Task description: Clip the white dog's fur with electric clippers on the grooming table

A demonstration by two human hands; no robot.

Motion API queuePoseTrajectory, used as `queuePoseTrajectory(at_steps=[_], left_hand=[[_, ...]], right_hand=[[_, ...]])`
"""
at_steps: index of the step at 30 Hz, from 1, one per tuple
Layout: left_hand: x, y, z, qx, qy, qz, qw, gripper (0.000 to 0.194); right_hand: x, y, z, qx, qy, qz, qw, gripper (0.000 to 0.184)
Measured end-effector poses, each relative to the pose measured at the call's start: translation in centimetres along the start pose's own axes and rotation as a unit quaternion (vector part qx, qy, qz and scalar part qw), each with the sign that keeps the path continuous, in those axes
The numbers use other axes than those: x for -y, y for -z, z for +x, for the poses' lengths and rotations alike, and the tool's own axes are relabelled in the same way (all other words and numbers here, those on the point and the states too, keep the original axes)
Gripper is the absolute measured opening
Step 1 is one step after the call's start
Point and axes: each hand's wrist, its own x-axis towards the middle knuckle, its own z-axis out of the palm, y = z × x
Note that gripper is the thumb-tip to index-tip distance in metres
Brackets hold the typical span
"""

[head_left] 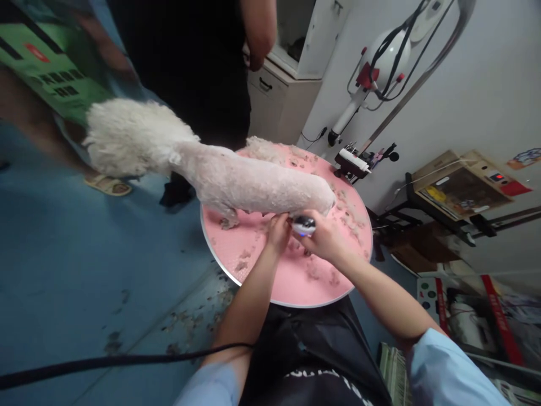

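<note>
A small white dog (236,175) with a shaved body and a fluffy head stands on a round pink grooming table (296,282). My right hand (323,239) is wrapped round an electric clipper (303,225), held under the dog's rear belly. My left hand (279,231) is closed on the dog's hind leg right beside the clipper. Clumps of cut white fur (315,270) lie scattered over the pink top.
Another person in black (198,62) stands at the table's far side by the dog's head. A black cable (105,361) crosses the blue floor, where fur clumps lie. A stand dryer (380,67), a tool rack (355,160) and shelves (460,186) line the right wall.
</note>
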Motion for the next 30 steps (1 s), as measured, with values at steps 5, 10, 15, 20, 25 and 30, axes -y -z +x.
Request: queuePoseTrajectory(at_steps=[5,10,15,20,25,30], left_hand=[[1.0,0.5,0.1,0.041,-0.013,0.032,0.999,0.029],[1.7,0.6,0.5,0.033,-0.029,0.069,0.997,0.039],[1.5,0.4,0.2,0.033,-0.028,0.057,0.997,0.039],[1.3,0.3,0.1,0.033,-0.019,0.046,0.998,0.042],[1.1,0.1,0.0,0.029,-0.017,0.046,0.998,0.038],[0.5,0.0,-0.2,0.040,-0.017,0.035,0.998,0.030]], right_hand=[[-0.7,3.4,2.6,0.062,0.017,0.058,0.996,0.014],[0.1,7.8,9.9,0.061,0.096,0.035,0.993,0.031],[1.7,8.9,11.1,0.186,0.143,-0.076,0.969,0.032],[1.8,8.7,10.2,0.137,0.156,-0.089,0.974,0.038],[2.4,6.9,7.3,0.135,0.071,-0.147,0.977,0.031],[2.3,3.8,4.1,-0.014,0.036,-0.134,0.990,0.025]])
